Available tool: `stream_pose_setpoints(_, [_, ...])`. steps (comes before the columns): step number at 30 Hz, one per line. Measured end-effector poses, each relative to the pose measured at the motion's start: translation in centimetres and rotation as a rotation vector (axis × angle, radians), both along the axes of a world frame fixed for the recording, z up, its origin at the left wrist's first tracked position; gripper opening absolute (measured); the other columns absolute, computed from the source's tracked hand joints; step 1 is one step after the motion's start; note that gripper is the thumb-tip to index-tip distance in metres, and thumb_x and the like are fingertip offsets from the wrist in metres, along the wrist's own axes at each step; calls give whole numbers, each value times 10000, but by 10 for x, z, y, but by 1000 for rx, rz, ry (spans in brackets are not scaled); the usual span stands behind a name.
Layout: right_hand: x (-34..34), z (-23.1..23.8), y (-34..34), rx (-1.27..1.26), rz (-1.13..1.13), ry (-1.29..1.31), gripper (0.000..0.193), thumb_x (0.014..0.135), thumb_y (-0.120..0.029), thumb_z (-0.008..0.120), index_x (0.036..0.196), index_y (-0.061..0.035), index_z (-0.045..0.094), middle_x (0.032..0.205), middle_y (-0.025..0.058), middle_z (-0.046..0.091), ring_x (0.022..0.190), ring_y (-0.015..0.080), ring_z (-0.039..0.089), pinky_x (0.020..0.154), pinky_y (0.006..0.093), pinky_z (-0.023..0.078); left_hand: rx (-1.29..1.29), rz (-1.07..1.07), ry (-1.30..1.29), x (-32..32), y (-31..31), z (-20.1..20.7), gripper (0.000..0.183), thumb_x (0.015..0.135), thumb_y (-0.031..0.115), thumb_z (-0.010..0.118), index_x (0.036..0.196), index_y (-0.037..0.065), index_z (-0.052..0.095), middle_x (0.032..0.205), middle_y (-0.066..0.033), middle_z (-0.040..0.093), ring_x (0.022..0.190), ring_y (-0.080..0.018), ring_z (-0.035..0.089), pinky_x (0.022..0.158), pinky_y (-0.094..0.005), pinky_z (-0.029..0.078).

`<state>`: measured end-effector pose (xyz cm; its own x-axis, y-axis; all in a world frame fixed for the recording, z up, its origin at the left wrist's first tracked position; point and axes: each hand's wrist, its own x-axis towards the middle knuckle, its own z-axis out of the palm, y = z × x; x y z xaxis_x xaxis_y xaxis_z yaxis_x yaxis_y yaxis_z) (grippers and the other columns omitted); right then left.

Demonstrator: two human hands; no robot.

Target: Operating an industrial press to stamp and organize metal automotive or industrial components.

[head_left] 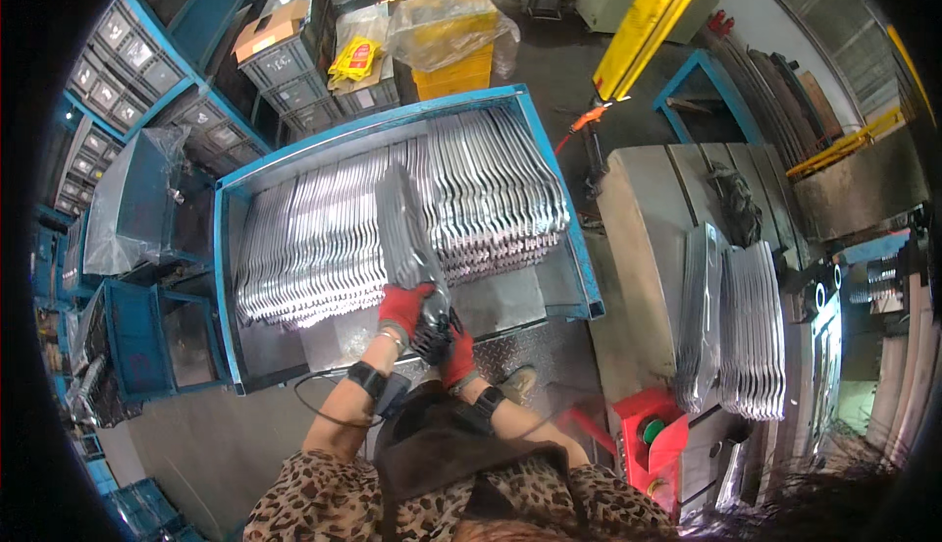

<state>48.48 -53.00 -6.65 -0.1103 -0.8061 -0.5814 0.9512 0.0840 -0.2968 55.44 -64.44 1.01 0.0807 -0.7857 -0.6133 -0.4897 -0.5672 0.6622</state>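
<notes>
My left hand [400, 310], in a red glove, grips the left side near the lower end of a bundle of long, bent metal strips [404, 228]. At the bundle's near end, my right hand [458, 354] in a red and black glove is closed around its right side. The bundle reaches away from me over a large blue metal bin [225, 277]. Tight rows of similar shiny metal strips [324, 233] fill much of that bin, on both sides of the bundle. Whether the bundle touches the rows beneath, I cannot tell.
Right of me stands a press table [638, 208] with two more stacks of strips [754, 331]. A red control box [653, 439] with a green button is near my right elbow. Grey crates [285, 61] and a yellow bin [451, 71] stand beyond; blue racks line the left.
</notes>
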Motion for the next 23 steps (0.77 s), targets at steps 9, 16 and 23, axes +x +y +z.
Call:
stream_pose_setpoints(9, [-16,-16,-75,-557,119,-435,491,920,-504,356,1205,-137,515,1156,29,573,993,232,561,870,404,449,-20,-244,-329,-38,-83,-8,1127,716,678,547,1305,-198,151,1136,-338,527,1086,-417,528,897,-396,442])
stream_pose_setpoints(16, [-8,20,-109,85,82,-106,541,914,-553,352,1326,-205,399,1225,28,505,1009,247,500,902,460,418,-426,-375,-50,-5,-146,-84,804,837,471,557,1316,-99,255,1215,-334,471,1141,-407,484,899,-391,417])
stream_pose_setpoints(23, [13,-11,-125,-31,73,-171,537,933,-486,372,1403,-240,291,1319,6,451,1102,238,506,882,458,449,-53,62,656,1,-169,-104,671,846,184,634,1379,11,267,1188,-142,521,944,-171,532,781,-263,455])
